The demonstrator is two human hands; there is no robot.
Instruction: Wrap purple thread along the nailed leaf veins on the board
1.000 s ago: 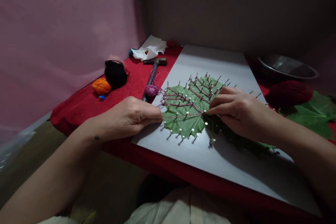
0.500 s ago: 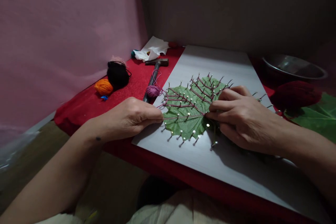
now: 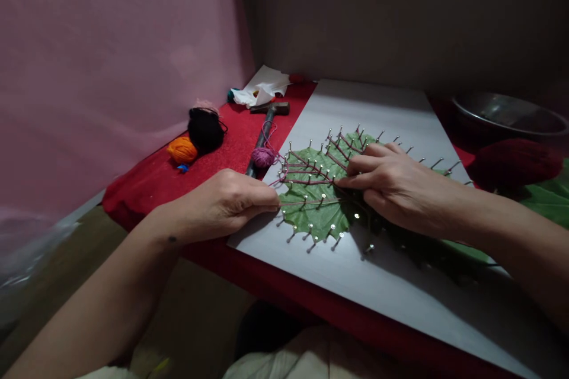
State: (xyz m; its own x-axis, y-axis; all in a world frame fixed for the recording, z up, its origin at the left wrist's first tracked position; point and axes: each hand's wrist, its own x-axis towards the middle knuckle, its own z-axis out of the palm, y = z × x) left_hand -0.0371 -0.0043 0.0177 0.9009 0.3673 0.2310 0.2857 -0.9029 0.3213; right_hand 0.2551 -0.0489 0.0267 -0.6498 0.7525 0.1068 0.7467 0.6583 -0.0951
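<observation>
A green leaf (image 3: 311, 220) lies on a white board (image 3: 284, 257), with many nails standing around its edge and along its veins. Purple yarn (image 3: 306, 181) runs between the nails along several veins. My left hand (image 3: 231, 200) is closed in a pinch at the leaf's left edge, and a strand of the yarn stretches from its fingertips toward the leaf's middle. Over the leaf's centre, my right hand (image 3: 386, 180) has its index finger stretched out, its tip touching the yarn by a nail. Its lower fingers are curled, and it hides the leaf's right part.
A small purple yarn ball (image 3: 263, 157) rests against a hammer (image 3: 265, 130) on the red cloth (image 3: 231, 148). Orange yarn (image 3: 182, 149) and black yarn (image 3: 207, 129) sit farther left. A metal bowl (image 3: 507, 113), dark red yarn (image 3: 518, 160) and another leaf (image 3: 549, 198) are at right.
My right hand has moved slightly left and up over the leaf, its index finger now stretched out. My left hand keeps its pinch. The whole view has shifted a little.
</observation>
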